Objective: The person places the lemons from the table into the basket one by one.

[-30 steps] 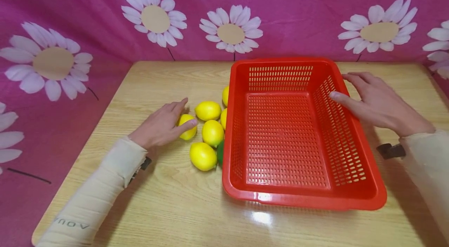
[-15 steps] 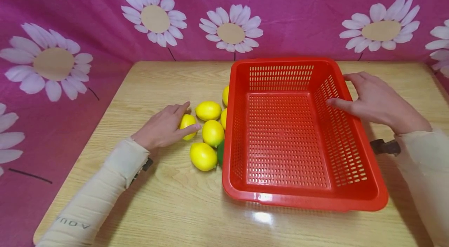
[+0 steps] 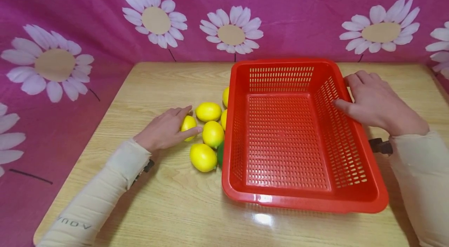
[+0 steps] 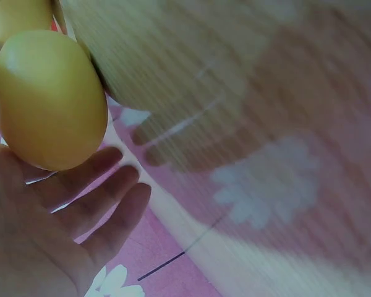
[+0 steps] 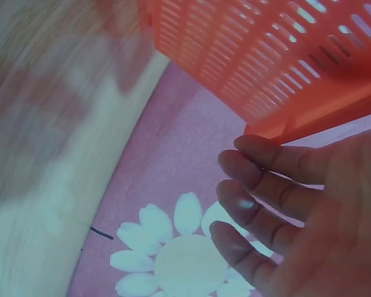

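My left hand (image 3: 163, 129) is at the leftmost lemon (image 3: 188, 125), thumb across its near side and forefinger behind it. In the left wrist view that lemon (image 4: 52, 102) sits between thumb and forefinger, the other fingers stretched out below. On the right, my right hand (image 3: 384, 103) holds the red plastic basket (image 3: 287, 196) by its right rim, thumb inside and fingers outside. The right wrist view shows the fingers (image 5: 260, 213) fairly straight, fingertips at the rim of the slotted basket wall (image 5: 235, 68). The basket holds nothing.
Several more lemons (image 3: 203, 157) lie in a cluster against the basket's left side, some partly hidden by its rim. A dark green object (image 3: 220, 154) peeks out there. The wooden table (image 3: 158, 200) meets a pink cloth with daisies (image 3: 298, 13) at the back.
My left hand has moved slightly right and nearer me, its thumb further across the lemon. My right hand has shifted a little left along the rim; the basket stays almost where it was.
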Tool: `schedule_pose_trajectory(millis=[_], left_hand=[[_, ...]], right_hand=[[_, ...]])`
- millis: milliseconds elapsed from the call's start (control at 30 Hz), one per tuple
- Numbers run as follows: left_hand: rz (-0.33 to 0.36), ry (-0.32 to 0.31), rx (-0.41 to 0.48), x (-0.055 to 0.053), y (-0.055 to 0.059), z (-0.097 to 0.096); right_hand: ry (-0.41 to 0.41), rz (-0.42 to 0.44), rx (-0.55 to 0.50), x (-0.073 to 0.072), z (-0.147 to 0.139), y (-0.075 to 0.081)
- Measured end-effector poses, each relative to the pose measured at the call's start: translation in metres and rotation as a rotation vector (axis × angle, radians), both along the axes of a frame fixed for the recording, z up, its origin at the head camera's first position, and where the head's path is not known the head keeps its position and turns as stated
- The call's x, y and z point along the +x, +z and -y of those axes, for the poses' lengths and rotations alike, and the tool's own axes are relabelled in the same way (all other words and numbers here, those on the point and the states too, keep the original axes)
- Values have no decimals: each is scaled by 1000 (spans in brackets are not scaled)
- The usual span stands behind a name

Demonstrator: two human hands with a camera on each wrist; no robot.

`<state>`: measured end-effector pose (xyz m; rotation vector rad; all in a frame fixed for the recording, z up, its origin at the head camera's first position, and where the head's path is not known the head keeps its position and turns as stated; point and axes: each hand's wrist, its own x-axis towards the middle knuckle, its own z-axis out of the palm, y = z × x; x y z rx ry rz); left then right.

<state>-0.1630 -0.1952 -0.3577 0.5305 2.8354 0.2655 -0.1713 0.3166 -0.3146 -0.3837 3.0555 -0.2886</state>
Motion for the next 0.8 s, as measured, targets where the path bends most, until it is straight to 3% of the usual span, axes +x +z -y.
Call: schedule_pose_trajectory(millis=[200,567,800], left_hand=[[-15,-2,30,3,-1,3],[-21,-46,140,1,-3,-5],[-63,-61,135,2,-4,-8]], right_hand=[[33,-29,-22,-5,3,-3],[4,-32,-57,-2,0,-5],[-6,-20,-67,0,-3,-5]])
